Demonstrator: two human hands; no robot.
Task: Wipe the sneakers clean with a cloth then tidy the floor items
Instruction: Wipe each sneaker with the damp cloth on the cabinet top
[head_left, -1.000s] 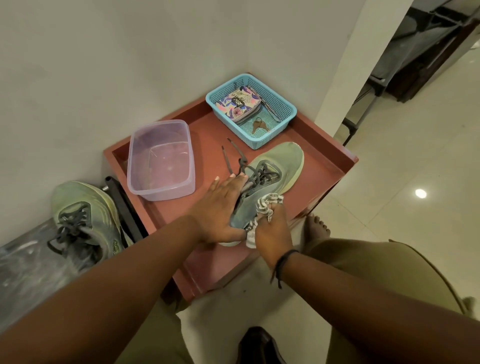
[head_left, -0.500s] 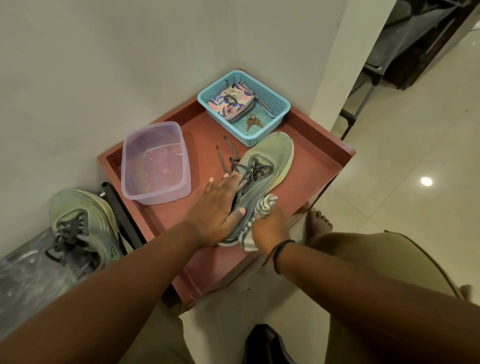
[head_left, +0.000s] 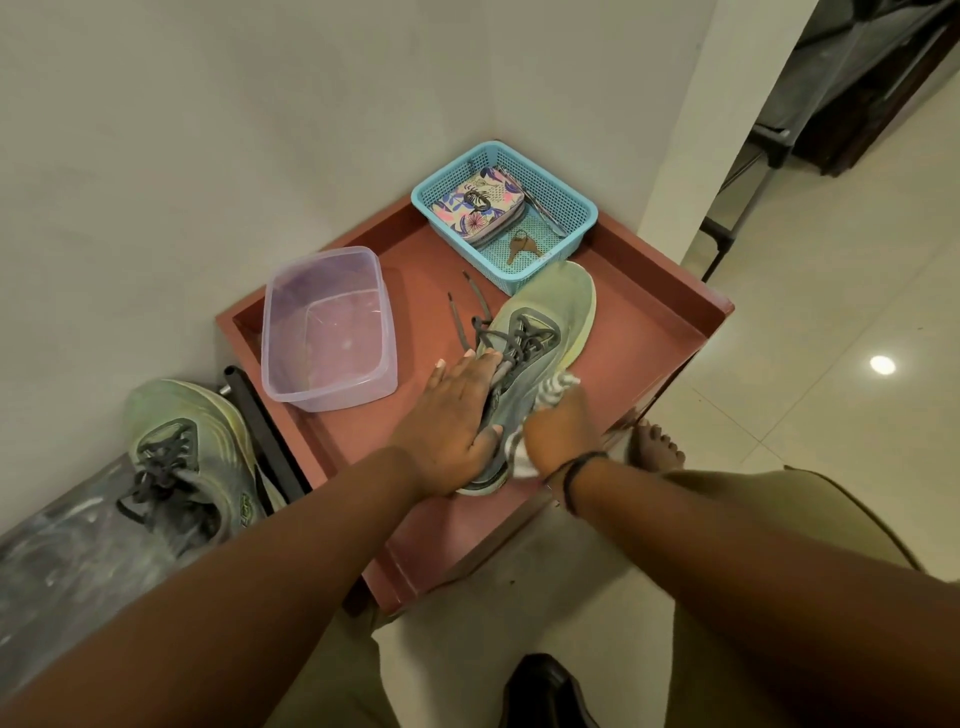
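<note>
- The left hand (head_left: 457, 421), fingers straight and together, is pressing a green sneaker (head_left: 530, 353) on the red tray (head_left: 660, 306).
- The right hand (head_left: 558, 426) is gripping a striped cloth (head_left: 558, 387), wiping the sneaker's side.
- Likely next: the second sneaker (head_left: 192, 457), lying beside the tray.

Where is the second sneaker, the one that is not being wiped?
In the head view the second sneaker lies at the lower left, off the red tray, beside a black bar and near the plastic tub.

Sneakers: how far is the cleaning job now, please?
Nothing looks finished. In hand: the left hand steadies the sneaker on the tray while the right hand rubs its side with the striped cloth. Left: the second sneaker, then tidying.
</note>
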